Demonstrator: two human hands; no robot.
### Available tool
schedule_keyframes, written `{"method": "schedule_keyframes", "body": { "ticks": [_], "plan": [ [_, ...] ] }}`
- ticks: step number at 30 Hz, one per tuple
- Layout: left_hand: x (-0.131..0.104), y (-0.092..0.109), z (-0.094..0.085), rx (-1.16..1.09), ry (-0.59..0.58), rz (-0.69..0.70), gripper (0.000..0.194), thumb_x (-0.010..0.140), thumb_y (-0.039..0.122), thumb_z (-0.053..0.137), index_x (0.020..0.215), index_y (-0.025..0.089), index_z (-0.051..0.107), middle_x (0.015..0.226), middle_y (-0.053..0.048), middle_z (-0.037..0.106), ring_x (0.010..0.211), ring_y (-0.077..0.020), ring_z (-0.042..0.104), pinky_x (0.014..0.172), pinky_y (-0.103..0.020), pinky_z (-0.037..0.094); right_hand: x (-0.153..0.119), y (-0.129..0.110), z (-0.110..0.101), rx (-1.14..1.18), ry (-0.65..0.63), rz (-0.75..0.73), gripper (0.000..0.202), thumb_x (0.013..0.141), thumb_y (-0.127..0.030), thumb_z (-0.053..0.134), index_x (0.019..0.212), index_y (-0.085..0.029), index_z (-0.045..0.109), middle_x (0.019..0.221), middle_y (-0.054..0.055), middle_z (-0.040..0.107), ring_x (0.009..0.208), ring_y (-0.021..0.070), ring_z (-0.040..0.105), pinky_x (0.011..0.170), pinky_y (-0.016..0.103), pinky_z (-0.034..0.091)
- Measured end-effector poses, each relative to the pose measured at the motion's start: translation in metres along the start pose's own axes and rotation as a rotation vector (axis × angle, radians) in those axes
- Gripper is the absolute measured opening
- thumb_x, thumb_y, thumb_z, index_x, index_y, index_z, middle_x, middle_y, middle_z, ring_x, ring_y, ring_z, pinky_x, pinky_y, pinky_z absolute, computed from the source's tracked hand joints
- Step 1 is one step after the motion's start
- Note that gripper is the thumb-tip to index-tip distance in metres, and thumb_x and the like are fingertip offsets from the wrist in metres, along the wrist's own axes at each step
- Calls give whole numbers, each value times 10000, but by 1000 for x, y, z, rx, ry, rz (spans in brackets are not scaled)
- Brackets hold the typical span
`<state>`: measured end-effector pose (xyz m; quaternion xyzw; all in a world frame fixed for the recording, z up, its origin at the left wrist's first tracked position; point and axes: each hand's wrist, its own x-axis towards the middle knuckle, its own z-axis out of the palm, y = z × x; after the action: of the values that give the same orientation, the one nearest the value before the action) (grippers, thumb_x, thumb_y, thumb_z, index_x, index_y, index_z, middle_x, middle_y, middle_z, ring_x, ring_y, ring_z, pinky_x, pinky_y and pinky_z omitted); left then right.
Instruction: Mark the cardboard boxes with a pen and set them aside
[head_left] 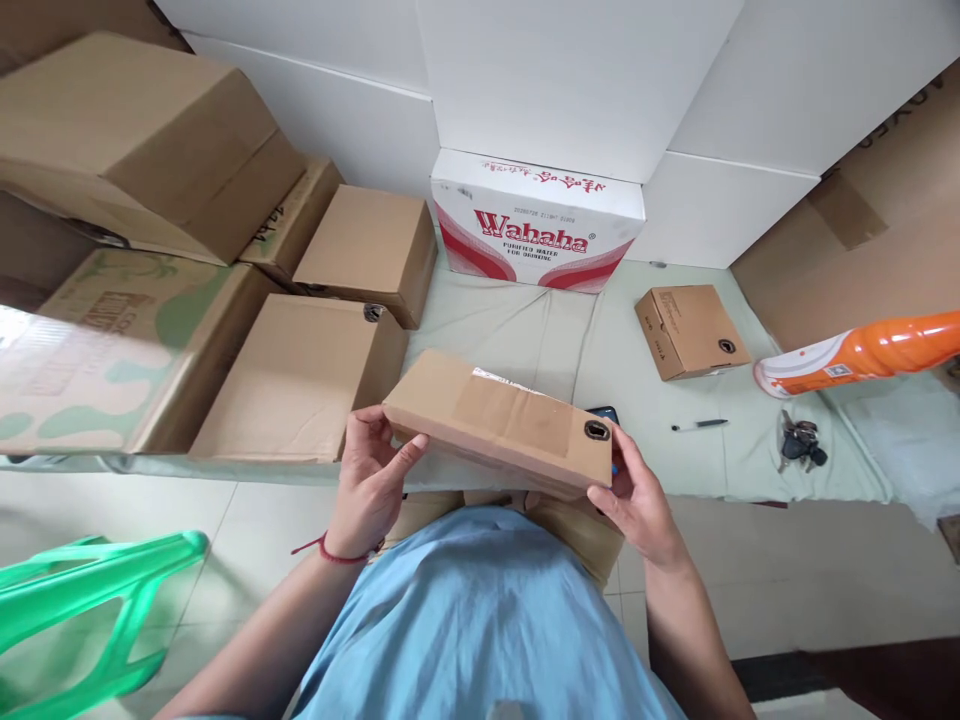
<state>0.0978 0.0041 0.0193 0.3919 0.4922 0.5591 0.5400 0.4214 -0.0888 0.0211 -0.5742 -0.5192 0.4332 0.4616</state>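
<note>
A long flat cardboard box (495, 415) is held at the table's front edge, just before my body, tilted with its right end nearer me. It has a wide strip of brown tape, a torn white patch on its far edge and a black mark at its right end. My left hand (379, 475) grips the left end, thumb on the near side. Round the right end my right hand (637, 495) is closed, with its thumb at the near corner. Behind the box's right end, a dark object (604, 412) is partly hidden.
Cardboard boxes (292, 370) crowd the left side. A white and red Wahaha carton (536, 225) stands against the wall. To the right are a small box (694, 330), a pen (701, 425), keys (801, 440) and an orange bottle (870, 355). A green stool (127, 600) stands lower left.
</note>
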Motion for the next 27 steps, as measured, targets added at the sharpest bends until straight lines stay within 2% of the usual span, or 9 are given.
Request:
{"method": "schedule_keyframes", "body": {
  "ticks": [5,9,11,13,17,19,21,24,27],
  "plan": [
    [-25,-1,-25,200,-111,151,288,891,374,844,1112,273,691,1371,-89,608,1282,-291,609,995,-351,572,36,3,-5,-165,82,-59,652,1048,-441,677,1644,-245,499,1576,162,601,1434,272,636,1181,445,567],
    [-41,5,-55,601,-602,183,215,929,285,765,1142,284,798,1214,-109,747,1125,-298,722,958,-361,605,74,17,2,-300,75,-126,655,1030,-365,647,1652,-251,476,1612,166,576,1468,290,600,1231,533,525],
    [-46,9,-67,673,-810,212,207,949,225,712,1113,297,816,1113,-88,807,1027,-275,772,911,-331,617,85,25,5,-377,102,-155,647,988,-370,686,1603,-242,533,1601,180,575,1465,301,593,1229,558,522],
    [-47,14,-77,678,-751,269,173,972,200,676,1023,299,808,1010,-61,822,952,-243,789,845,-289,607,88,31,1,-365,214,-137,575,957,-411,723,1492,-226,626,1509,180,636,1365,289,654,1152,537,580],
    [-35,22,-87,743,-273,341,112,982,287,708,873,284,736,893,-35,776,835,-223,739,767,-302,552,76,39,-32,-25,606,30,356,888,-497,793,1082,-202,750,1024,66,761,888,179,718,832,369,643],
    [-24,24,-83,777,-212,404,35,963,299,726,973,294,759,989,-52,777,940,-258,737,861,-350,569,66,41,-50,146,678,74,385,806,-512,861,986,-193,743,893,28,738,764,141,670,723,307,602],
    [-15,22,-72,792,-325,509,289,921,244,734,1197,317,772,1275,-91,759,1213,-326,711,1043,-447,578,56,40,-63,195,684,85,438,735,-513,912,973,-184,747,870,27,738,737,131,659,677,284,579],
    [-8,17,-51,829,-663,636,706,841,128,689,1500,379,664,1721,-82,493,1608,-425,432,1291,-657,408,42,39,-74,200,708,116,479,683,-513,959,963,-181,756,853,29,750,704,123,655,628,262,563],
    [-6,12,-33,892,-937,653,961,772,44,640,1649,418,517,1822,-46,339,1695,-442,266,1348,-750,239,32,38,-90,219,756,162,480,632,-504,1012,821,-185,709,648,-36,654,541,79,533,465,179,427]
  ]
}}
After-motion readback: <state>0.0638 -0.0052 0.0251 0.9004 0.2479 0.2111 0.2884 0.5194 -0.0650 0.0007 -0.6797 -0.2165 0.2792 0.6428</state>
